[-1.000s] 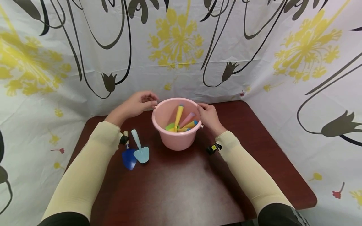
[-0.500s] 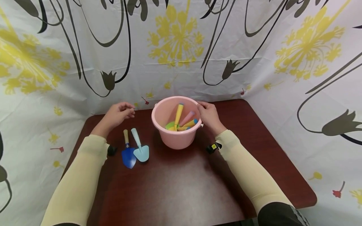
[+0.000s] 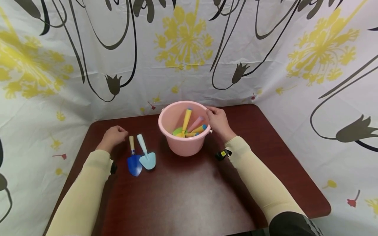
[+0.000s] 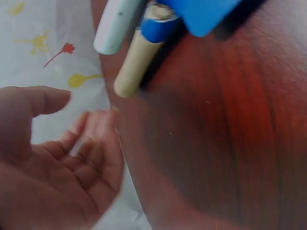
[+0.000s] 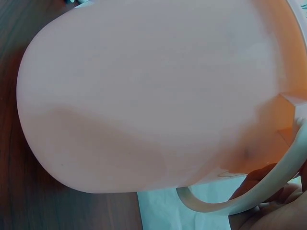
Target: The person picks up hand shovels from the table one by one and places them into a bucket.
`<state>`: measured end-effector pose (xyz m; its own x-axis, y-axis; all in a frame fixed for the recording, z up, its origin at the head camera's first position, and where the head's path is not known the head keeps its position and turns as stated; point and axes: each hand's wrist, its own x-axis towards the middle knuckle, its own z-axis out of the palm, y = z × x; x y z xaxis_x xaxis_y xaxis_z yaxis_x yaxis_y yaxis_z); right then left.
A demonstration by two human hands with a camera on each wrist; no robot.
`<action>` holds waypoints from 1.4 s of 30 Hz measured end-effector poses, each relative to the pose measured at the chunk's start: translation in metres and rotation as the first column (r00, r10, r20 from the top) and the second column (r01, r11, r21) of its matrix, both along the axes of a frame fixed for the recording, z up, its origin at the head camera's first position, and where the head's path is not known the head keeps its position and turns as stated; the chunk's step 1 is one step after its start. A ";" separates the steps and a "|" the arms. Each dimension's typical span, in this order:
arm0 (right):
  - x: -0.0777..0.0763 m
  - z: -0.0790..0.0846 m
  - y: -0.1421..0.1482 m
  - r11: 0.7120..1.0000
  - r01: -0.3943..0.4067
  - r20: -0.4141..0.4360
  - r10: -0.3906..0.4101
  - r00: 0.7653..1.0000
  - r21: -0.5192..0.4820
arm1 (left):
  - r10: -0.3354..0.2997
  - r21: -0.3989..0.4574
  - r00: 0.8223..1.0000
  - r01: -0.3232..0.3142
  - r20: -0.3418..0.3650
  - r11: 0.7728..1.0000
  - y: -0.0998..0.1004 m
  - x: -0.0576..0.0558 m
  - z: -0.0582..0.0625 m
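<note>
My right hand (image 3: 219,123) grips the rim of a pink bucket (image 3: 185,146) at its right side. In the right wrist view the bucket's wall (image 5: 144,96) fills most of the picture, with its white handle (image 5: 211,205) near my fingers. Just left of two garden trowels is my left hand (image 3: 111,138), holding nothing. One is a trowel with a blue blade (image 3: 134,165) and wooden handle; the other is a light-blue trowel (image 3: 148,160). The left wrist view shows the fingers loosely curved, thumb apart, close to the wooden handle (image 4: 136,64) but not touching it.
Inside the bucket stand several small tools, among them a yellow handle (image 3: 186,120) and a pink handle (image 3: 196,124). All of this is on a dark red-brown table (image 3: 177,193). A white patterned cloth (image 3: 189,87) hangs behind and along the sides.
My left hand has left the bucket's left side and come left and down to beside the trowel handles. The right hand and bucket stay in place.
</note>
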<state>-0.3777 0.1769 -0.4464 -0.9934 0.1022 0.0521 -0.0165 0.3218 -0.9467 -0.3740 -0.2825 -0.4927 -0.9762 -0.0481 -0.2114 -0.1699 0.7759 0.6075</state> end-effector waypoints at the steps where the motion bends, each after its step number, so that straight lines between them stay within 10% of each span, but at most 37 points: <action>1: 0.000 0.000 0.000 1.000 0.000 0.002 0.000 1.000 -0.001 | 0.001 -0.019 1.000 -0.001 0.015 1.000 0.001 0.001 -0.002; 19: -0.001 -0.003 -0.003 1.000 -0.003 -0.010 0.003 1.000 -0.002 | 0.021 -0.152 0.999 -0.015 0.041 0.988 0.022 0.004 -0.018; 42: -0.001 -0.003 -0.001 1.000 0.007 -0.033 -0.007 0.999 -0.009 | 0.053 -0.066 0.995 -0.048 0.086 0.997 0.029 0.000 -0.026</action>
<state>-0.3789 0.1763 -0.4493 -0.9905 0.1096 0.0836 -0.0453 0.3136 -0.9485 -0.3740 -0.2532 -0.5183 -0.9499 -0.1130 -0.2914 -0.2604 0.8015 0.5383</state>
